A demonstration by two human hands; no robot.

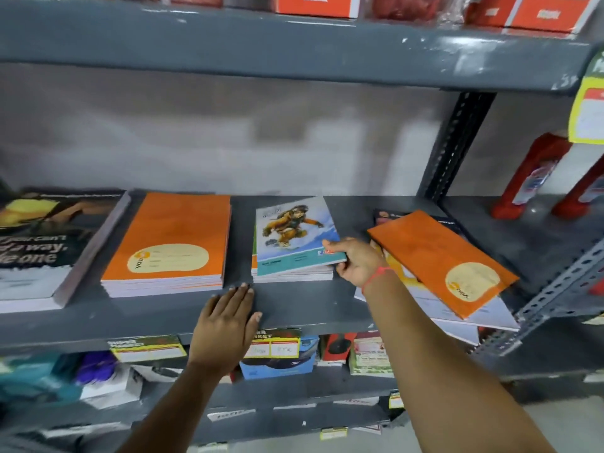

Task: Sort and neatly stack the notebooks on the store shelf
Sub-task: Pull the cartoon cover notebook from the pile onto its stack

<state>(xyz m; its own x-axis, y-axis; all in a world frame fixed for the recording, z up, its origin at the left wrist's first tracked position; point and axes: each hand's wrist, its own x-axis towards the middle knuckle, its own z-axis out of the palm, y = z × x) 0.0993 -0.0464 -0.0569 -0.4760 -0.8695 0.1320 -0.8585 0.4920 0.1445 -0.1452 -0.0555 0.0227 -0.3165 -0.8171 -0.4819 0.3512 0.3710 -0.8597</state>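
On the grey shelf (294, 305) lie several notebook piles. A neat stack of orange notebooks (170, 237) sits left of centre. In the middle, a notebook with a cartoon snowboarder cover (294, 233) rests tilted on a small pile, and my right hand (356, 261) grips its near right corner. To the right, a loose orange notebook (438, 256) lies askew over a messy pile of notebooks. My left hand (225, 325) lies flat on the shelf's front edge, fingers together, holding nothing.
A thick stack of dark-covered notebooks (49, 243) fills the far left. Red bottles (536, 178) stand at the back right beyond the perforated upright (457, 148). Orange boxes (313, 4) sit on the shelf above; assorted stationery (277, 364) fills the shelf below.
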